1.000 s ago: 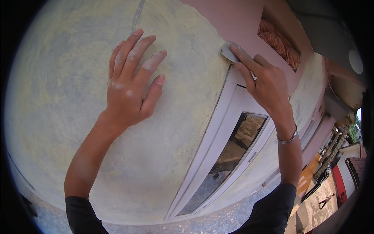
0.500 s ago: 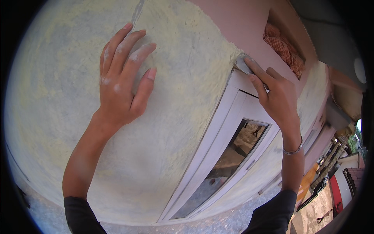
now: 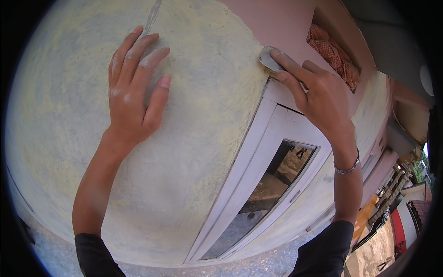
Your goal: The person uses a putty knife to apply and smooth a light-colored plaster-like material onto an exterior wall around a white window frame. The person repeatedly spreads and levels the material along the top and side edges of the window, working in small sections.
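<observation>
My left hand [image 3: 134,92] lies against the patchy pale yellow and grey wall [image 3: 194,120], its fingers stretched out and dusted with white powder. My right hand [image 3: 318,92], with a bracelet on the wrist, grips a small grey scraper-like blade [image 3: 271,58] between thumb and fingers. The blade rests at the border of the yellowish coating and the pink wall [image 3: 277,23], just above the top corner of a white window frame [image 3: 272,94]. My fingers cover part of the blade, so its full shape is hidden.
The window's glass pane [image 3: 267,184] reflects the ground. Upper right, a red checked cloth [image 3: 333,53] is stuffed into a recess in the pink wall. A grey panel [image 3: 387,41] sits beyond it. At the far right stand a red and white object [image 3: 399,231] and stacked poles.
My right hand has moved the blade a little left and upward, from the frame's corner onto the coating's edge. My left hand appears slightly farther left, still spread on the wall.
</observation>
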A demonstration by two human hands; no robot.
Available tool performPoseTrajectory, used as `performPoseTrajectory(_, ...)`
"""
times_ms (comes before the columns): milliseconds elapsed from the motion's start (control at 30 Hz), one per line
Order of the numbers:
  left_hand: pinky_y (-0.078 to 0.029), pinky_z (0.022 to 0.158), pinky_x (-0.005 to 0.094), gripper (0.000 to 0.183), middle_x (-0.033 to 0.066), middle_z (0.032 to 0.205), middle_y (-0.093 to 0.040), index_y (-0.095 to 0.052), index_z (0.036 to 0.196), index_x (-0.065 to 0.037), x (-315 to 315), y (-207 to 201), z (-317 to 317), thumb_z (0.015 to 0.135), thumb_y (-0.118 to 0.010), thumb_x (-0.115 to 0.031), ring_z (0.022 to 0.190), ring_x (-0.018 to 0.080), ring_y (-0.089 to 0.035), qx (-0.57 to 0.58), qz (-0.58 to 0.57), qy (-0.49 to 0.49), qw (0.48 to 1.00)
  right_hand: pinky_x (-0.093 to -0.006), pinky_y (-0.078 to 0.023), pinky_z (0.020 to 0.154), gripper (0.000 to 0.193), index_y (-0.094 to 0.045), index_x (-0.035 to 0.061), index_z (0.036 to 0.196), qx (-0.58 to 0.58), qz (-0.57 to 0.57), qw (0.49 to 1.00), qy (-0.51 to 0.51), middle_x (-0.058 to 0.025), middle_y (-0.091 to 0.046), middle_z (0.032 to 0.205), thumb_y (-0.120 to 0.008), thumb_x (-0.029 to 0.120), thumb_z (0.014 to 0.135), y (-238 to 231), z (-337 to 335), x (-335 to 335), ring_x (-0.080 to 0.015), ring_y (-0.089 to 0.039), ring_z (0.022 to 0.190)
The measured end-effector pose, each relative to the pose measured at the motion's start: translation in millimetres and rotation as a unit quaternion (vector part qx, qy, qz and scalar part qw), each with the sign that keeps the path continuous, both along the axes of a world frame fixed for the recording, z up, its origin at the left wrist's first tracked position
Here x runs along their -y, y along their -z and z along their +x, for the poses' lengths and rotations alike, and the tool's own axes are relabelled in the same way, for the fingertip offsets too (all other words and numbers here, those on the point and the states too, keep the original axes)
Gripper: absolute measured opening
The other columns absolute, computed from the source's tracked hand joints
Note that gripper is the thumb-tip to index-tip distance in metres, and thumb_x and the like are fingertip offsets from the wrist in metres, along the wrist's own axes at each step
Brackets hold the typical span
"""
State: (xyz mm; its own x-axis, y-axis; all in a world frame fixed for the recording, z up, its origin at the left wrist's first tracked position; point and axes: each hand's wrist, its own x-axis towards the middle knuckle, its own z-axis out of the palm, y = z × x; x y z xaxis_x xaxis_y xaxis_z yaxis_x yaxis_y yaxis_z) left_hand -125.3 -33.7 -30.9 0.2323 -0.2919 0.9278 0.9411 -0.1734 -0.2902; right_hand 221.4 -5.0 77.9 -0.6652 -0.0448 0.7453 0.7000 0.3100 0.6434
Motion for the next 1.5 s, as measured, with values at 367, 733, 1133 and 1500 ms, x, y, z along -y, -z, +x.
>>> performPoseTrajectory(367,-0.038,0.122,0.0553,0.033,0.0193,0.145,-0.066,-0.074,0.126,-0.003,-2.1,0.0,-1.6,0.096,-0.065,-0.014,0.152,0.0419,-0.048,-0.011,0.009,-0.015,1.0,-0.0384,-0.045,0.052,0.037,-0.076,0.027,0.141,-0.003,-0.014,1.0,0.003,-0.006,-0.057,0.067,-0.069,0.038,0.106,-1.3,6.3,-2.4,-0.0247,-0.054,0.053)
performPoseTrajectory(733,-0.037,0.122,0.0578,0.033,0.0191,0.146,-0.065,-0.073,0.126,-0.004,-2.3,0.1,2.5,0.097,-0.065,-0.017,0.152,0.0421,-0.047,-0.013,-0.004,-0.016,1.0,-0.0394,-0.046,0.052,0.037,-0.077,0.0275,0.139,0.006,-0.005,1.0,0.029,-0.0069,-0.058,0.067,-0.068,0.041,0.107,-3.1,8.1,0.1,-0.0266,-0.057,0.054)
performPoseTrajectory(1133,-0.034,0.124,0.0593,0.034,0.0212,0.147,-0.064,-0.074,0.126,-0.003,0.0,-0.3,2.6,0.096,-0.065,-0.017,0.153,0.0426,-0.046,-0.029,-0.013,0.042,0.999,-0.037,-0.047,0.05,0.036,-0.077,0.0288,0.14,0.002,0.016,1.0,0.025,-0.0053,-0.059,0.067,-0.067,0.041,0.107,-3.3,-15.3,6.8,-0.0233,-0.055,0.051)
performPoseTrajectory(1500,-0.033,0.125,0.0593,0.031,0.0197,0.144,-0.065,-0.074,0.124,-0.004,1.3,1.4,6.3,0.096,-0.069,-0.017,0.152,0.0412,-0.048,-0.034,-0.005,0.069,0.997,-0.0371,-0.044,0.053,0.035,-0.076,0.0284,0.142,-0.039,-0.009,0.998,0.048,-0.0055,-0.057,0.066,-0.067,0.038,0.109,10.3,-26.0,17.3,-0.0213,-0.053,0.053)
